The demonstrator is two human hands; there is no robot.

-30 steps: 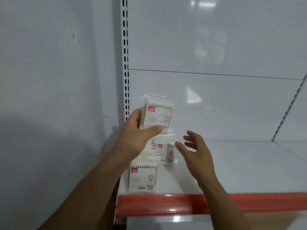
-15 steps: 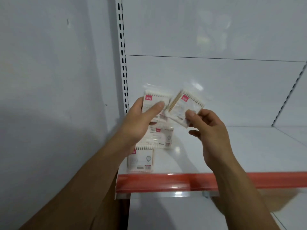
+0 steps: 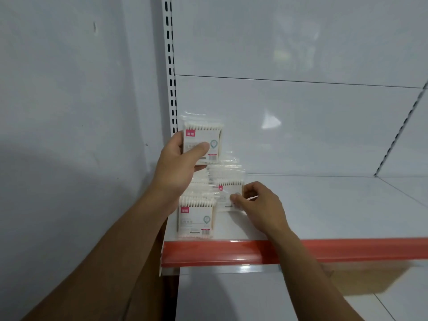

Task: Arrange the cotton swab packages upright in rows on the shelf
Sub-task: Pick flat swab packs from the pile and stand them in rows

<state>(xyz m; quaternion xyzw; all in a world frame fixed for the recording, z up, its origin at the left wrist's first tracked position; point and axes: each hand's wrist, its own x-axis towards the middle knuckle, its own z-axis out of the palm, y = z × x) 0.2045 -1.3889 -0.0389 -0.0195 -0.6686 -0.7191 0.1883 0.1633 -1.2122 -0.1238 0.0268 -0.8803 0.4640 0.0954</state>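
— So, why hoisted off the board? Clear plastic packet of white cotton swabs with pink label (image 3: 203, 144) gripped in left hand (image 3: 177, 165); thumb curled across the printed face, fingers behind; raised at twelve o'clock of the standing file.

— Probably kept as spare stock; parked high so as not to knock anything beneath; ready to pass across next.

— And lower down?

— Right hand (image 3: 261, 206) pinching a second swab packet (image 3: 225, 192) near its right edge, thumb on the front; label facing out, swab tips up; seemingly being stood on the white metal shelf (image 3: 324, 205); cannot tell whether fully resting or only touching.

— Why just there?

— Looks like opening a second file; set just beside the first, at three o'clock of it; front packet (image 3: 196, 218) standing upright at the shelf's front-left corner, right behind the red plastic price strip (image 3: 335, 251); more packets (image 3: 201, 181) behind at twelve o'clock, partly hidden by the left wrist; impossible to count.

— Why begun at the nine o'clock end?

— Tucked near the white perforated upright (image 3: 171, 66); likely used as a straight edge for squaring rows.

— Much left?

— Most of it, by the look; only a few standing; needs a gentle let-go, since thin and light, apt to topple.
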